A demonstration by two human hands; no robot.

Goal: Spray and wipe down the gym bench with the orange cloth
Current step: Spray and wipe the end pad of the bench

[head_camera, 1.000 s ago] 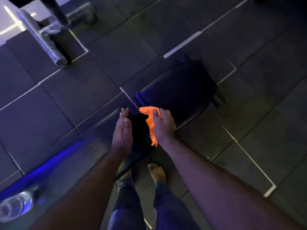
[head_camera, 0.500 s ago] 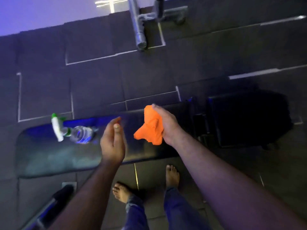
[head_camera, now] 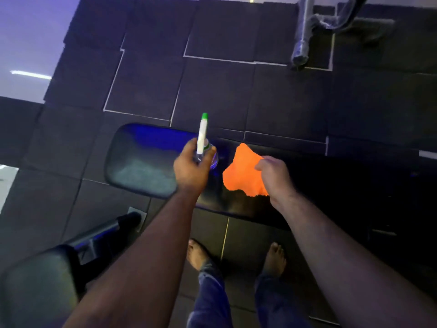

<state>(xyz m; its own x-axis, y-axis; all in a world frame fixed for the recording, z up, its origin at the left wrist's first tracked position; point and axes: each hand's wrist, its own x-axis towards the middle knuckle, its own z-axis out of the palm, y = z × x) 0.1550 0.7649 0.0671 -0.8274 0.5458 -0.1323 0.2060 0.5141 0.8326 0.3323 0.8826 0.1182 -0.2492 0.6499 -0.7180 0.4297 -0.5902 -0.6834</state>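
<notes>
Orange and bright against the dim scene, the cloth (head_camera: 244, 172) hangs from the right hand (head_camera: 275, 179) just right of the frame's centre, its body spreading left and down from the pinching fingers (head_camera: 261, 165), so most of the fabric lies to the left of the grip. It hangs above the dark padded top of the gym bench (head_camera: 142, 166), which runs across the middle of the frame from a rounded end at centre left into deep shadow at the right. Whether the cloth's lower edge touches the pad is hard to tell in this light.

Left of the cloth, the left hand (head_camera: 191, 168) is closed around the clear body of a spray bottle (head_camera: 203, 140), also over the bench. The bottle's white neck and green tip rise out of the top of the fist toward the upper part of the frame. Hand and cloth are near each other but apart.

Dark floor tiles (head_camera: 212, 95) with pale seams fill the upper half. Two bare feet (head_camera: 197, 254) stand on the floor below the bench, and another padded seat (head_camera: 40, 287) sits at lower left.
</notes>
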